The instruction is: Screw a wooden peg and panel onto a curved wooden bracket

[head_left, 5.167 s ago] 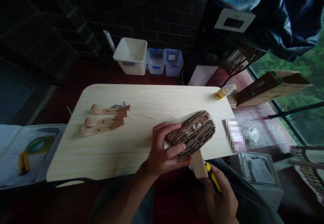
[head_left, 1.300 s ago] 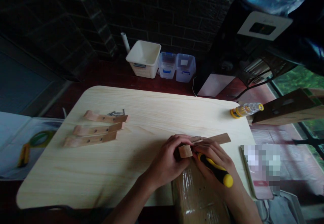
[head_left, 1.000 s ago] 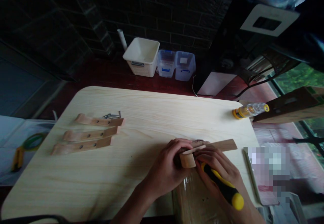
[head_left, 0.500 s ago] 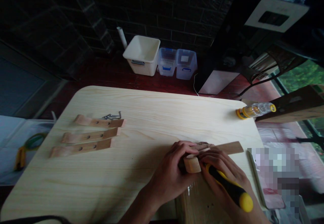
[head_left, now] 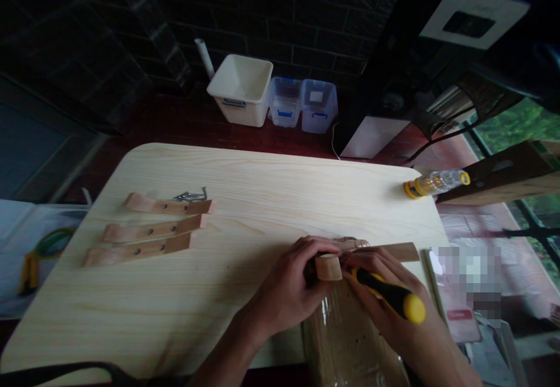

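Observation:
My left hand (head_left: 291, 285) is closed around a small curved wooden piece (head_left: 329, 267), whose rounded end shows between my hands. In my right hand (head_left: 389, 293) is a yellow and black screwdriver (head_left: 394, 296); its handle points toward the lower right and its tip is hidden. Both hands are above a tape-wrapped brown block (head_left: 345, 340). Behind the right hand a flat wooden strip (head_left: 402, 252) sticks out. At the left lie a front wooden piece (head_left: 137, 251), a middle one (head_left: 153, 231) and a back one (head_left: 168, 205), each with two holes, beside some screws (head_left: 190, 195).
The pale wooden table (head_left: 262, 182) bears a clear container with yellow ends (head_left: 437, 183) at the back right. A phone-like device (head_left: 459, 317) is at the right edge. On the floor beyond are a white bin (head_left: 245, 95) and two clear boxes (head_left: 285, 104).
The screwdriver's handle end has shifted slightly up and left, and the wooden piece appears a little higher. More of the wrapped block shows. The whole view has shifted slightly.

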The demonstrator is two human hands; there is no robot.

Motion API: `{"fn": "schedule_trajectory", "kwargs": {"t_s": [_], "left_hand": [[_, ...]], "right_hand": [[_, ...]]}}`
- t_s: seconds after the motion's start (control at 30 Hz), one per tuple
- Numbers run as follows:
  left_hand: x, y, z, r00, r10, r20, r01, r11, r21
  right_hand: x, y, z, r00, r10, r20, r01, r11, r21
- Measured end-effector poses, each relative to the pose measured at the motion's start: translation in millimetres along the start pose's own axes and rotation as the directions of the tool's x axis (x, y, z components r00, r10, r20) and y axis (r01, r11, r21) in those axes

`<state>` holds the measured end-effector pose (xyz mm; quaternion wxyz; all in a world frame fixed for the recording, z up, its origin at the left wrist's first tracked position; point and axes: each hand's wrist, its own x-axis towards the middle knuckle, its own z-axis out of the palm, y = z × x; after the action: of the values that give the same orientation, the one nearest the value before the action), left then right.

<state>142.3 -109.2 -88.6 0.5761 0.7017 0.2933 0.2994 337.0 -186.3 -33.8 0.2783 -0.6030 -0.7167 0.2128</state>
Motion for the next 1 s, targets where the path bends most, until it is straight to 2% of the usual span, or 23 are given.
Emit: {"fn": "schedule_trajectory", "kwargs": {"t_s": [0.13,0.3,0.4,0.47,0.77,1.0], "left_hand": [[-2,-3,1.2,0.999,0.037,-0.025,-0.037,0.999,0.011],[-1,-8,5.3,0.996,0.084,-0.038,-0.083,0.996,0.032],[0,-7,5.4,0.994,0.098,-0.044,-0.096,0.995,0.036],[1,-6,5.1,0.993,0.107,-0.051,-0.105,0.994,0.033],[2,-4,9.1,0.99,0.13,-0.053,-0.124,0.987,0.1],[7,-4,8.4,0.97,0.228,-0.088,-0.204,0.954,0.22]], "right_hand": [[-5,2,-5,0.997,-0.018,0.074,0.017,1.0,0.022],[-6,7,-6,0.994,-0.108,-0.002,0.107,0.992,-0.066],[-4,6,-10,0.993,-0.12,-0.011,0.119,0.99,-0.081],[-3,4,-14,0.994,-0.106,0.001,0.106,0.992,-0.067],[-12,11,-20,0.993,0.031,-0.116,-0.035,0.999,-0.04],[-15,3,-34,0.989,0.111,-0.1,-0.109,0.994,0.024]]}}
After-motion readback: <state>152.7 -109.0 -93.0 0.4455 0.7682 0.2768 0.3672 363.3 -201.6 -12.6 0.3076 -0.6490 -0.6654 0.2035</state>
